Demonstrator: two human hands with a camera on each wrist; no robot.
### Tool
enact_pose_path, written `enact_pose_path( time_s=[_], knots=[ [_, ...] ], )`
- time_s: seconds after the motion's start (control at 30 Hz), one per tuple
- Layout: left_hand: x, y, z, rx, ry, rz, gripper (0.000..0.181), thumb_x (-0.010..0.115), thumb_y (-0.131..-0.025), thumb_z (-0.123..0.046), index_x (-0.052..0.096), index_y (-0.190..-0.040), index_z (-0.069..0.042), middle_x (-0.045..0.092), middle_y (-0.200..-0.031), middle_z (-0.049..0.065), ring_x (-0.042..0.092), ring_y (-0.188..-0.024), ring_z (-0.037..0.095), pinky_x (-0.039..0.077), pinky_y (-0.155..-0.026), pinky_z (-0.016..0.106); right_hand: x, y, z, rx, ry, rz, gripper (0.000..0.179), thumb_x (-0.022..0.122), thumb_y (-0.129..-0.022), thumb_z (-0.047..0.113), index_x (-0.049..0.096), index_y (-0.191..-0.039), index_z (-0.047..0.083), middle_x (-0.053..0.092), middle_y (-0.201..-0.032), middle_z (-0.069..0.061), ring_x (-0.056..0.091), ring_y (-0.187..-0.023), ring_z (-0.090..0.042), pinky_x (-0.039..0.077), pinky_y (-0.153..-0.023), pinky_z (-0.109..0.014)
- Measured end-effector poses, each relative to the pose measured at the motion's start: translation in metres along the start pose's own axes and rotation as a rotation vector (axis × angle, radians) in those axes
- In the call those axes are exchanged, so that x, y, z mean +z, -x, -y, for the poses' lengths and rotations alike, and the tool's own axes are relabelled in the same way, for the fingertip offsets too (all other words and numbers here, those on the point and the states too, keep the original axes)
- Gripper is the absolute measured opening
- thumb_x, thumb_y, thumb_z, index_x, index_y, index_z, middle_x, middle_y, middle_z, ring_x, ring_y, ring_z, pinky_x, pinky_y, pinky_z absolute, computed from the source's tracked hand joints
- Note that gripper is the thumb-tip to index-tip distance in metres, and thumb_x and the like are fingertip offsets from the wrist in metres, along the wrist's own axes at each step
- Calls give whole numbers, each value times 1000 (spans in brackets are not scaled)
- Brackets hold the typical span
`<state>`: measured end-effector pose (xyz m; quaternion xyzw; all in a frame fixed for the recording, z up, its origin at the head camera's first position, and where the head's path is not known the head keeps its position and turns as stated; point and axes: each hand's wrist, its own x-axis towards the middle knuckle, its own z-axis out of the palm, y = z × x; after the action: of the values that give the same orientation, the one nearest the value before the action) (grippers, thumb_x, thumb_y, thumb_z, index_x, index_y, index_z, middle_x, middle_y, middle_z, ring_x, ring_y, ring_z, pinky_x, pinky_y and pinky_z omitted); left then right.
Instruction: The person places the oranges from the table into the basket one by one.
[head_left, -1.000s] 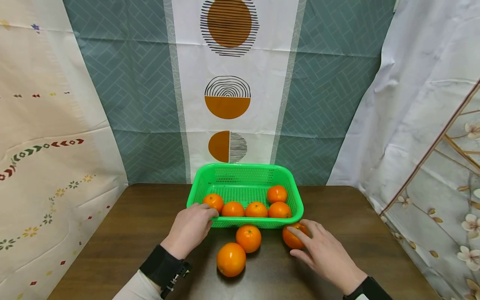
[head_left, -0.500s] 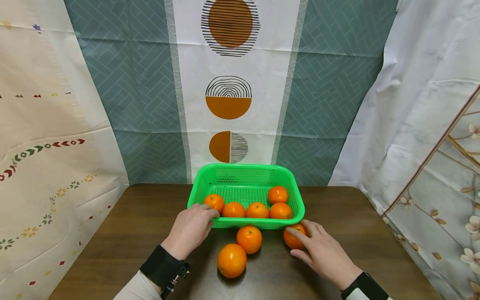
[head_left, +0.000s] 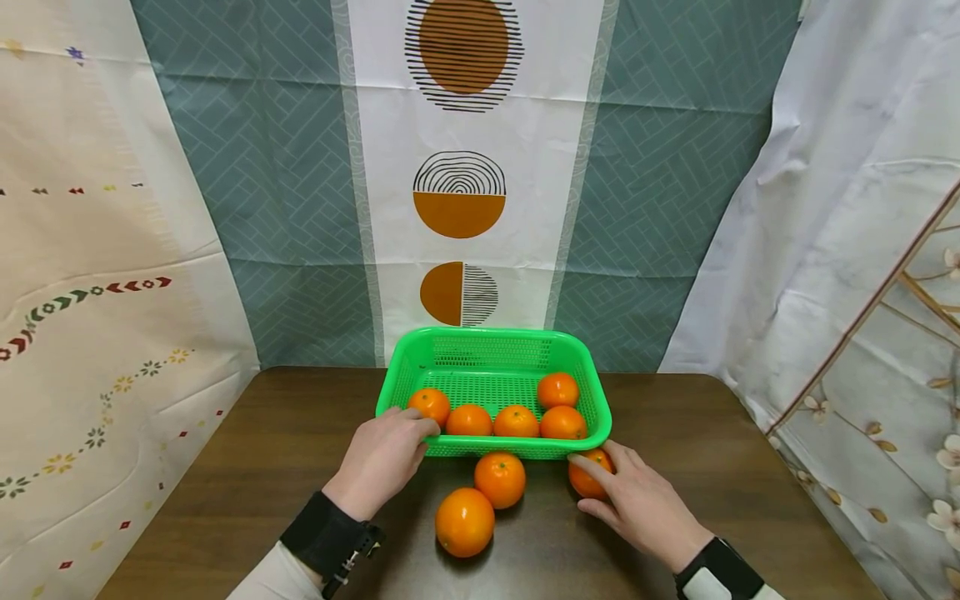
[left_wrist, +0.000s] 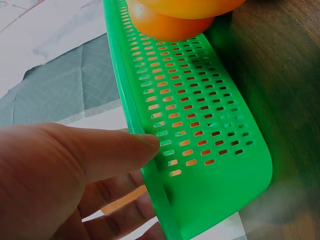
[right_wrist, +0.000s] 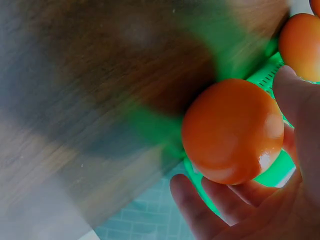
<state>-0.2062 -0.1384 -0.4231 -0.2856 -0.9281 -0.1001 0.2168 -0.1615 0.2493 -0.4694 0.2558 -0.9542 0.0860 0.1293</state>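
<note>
Cream patterned cloth (head_left: 135, 333): hangs beside the wooden table (head_left: 292, 467), apparently as a screen

Left hand (head_left: 388, 450): pinches the front rim of the green basket (head_left: 483, 354), thumb outside, fingers inside, likely to steady it

Green basket: holds five oranges (head_left: 470, 421), four in a row near the front wall, one behind the rightmost; the walls probably stop them rolling

Nearer loose orange (head_left: 465, 523) and farther loose orange (head_left: 500, 480): on the table before the basket; contact between them unclear

Rightmost orange (right_wrist: 232, 132): on the table by the basket's front right corner

Right hand (head_left: 637, 504): spread loosely around that orange, thumb slightly apart, perhaps checking any roll; no firm grip visible
</note>
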Motion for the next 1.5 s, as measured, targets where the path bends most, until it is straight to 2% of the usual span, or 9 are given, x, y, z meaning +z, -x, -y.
enact_pose_path(
  time_s=[0.33,0.63,0.93,1.5],
  knots=[
    [1,0,-1,-3,-12,-3,26,95,-83,-4,80,-95,-20,67,-88,-6,59,-76,20,53,-61,32,4,-3,-1,10,-28,22,60,91,-92,37,70,-147,22,58,-143,-17,60,-121,-33,63,-93,-51],
    [0,0,0,-10,-3,8,26,95,-82,-3,80,-95,-19,66,-87,-6,59,-76,19,52,-60,32,6,-3,-3,-24,-22,6,58,93,-91,35,71,-143,21,59,-133,-13,59,-110,-27,63,-87,-47],
    [1,0,0,-10,-5,8,26,95,-83,-3,79,-95,-20,66,-87,-7,58,-75,19,51,-61,32,10,-3,-5,-17,-8,11,53,94,-91,36,72,-137,21,57,-120,-7,56,-101,-24,59,-75,-41],
    [3,1,0,-6,-6,0,26,95,-83,-3,79,-95,-20,66,-87,-7,58,-75,19,50,-60,31,14,-5,-6,12,-5,30,52,93,-92,35,70,-137,22,55,-118,-5,56,-101,-23,59,-78,-40]
  ],
)
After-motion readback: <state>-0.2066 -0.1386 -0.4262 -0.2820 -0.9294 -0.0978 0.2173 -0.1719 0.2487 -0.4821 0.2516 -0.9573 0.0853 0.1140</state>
